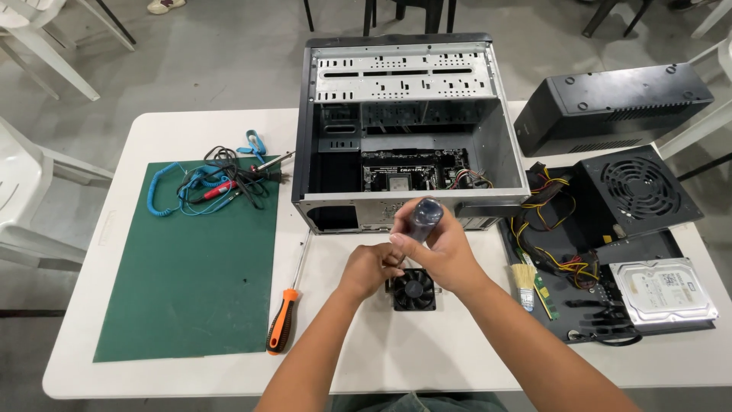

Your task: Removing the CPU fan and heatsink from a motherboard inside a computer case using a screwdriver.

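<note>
My right hand [446, 255]: my fingers are closed tight around the dark see-through handle of a screwdriver [424, 217]. It stands upright over the little fan.
My left hand [371, 268]: curled up and touching the top left edge of the small black fan [414, 291]. I cannot tell if it pinches anything.
Small black fan: it lies flat on the white table [427, 358], just in front of the open computer case [404, 130].
Room near me: the table is bare between the fan and the front edge.
Room on my left: an orange screwdriver [282, 320] lies beside the green mat [191, 275]. Most of the mat is bare. A pile of wires [213, 183] sits at its far end.
Room on my right: a brush [523, 278] is near my arm. Past it are a power box with a fan grille [637, 191], loose coloured cables [553, 244] and a hard drive [663, 294], close to the table's right edge.
Hidden: my hands cover the screwdriver's tip and the fan's top edge.
Hard to see: the parts deep inside the case are dark and small.
</note>
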